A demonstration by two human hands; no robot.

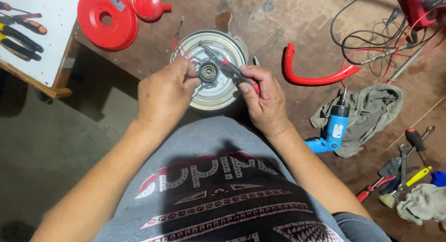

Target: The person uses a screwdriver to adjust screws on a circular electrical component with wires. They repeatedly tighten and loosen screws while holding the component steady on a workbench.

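We are steadying the heavy, rigid metal motor housing [210, 70] by its hub, left hand [163, 95] pinching there; right hand [264, 97] is closing around probably pliers [232, 68].

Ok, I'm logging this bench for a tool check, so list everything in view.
round metal housing: 1, silver, bench centre
black hub: 1, on the housing
pliers: 1, red-black handles, right hand
red round cover: 1, top left
red moulded part: 1, top edge
red curved handle: 1, right of housing
cordless drill: 1, blue, on the rag
rag: 1, grey
wires: several, black and red, top right
hand tools: several, lower right
screwdrivers: several, white board
left hand: on hub
right hand: gripping pliers
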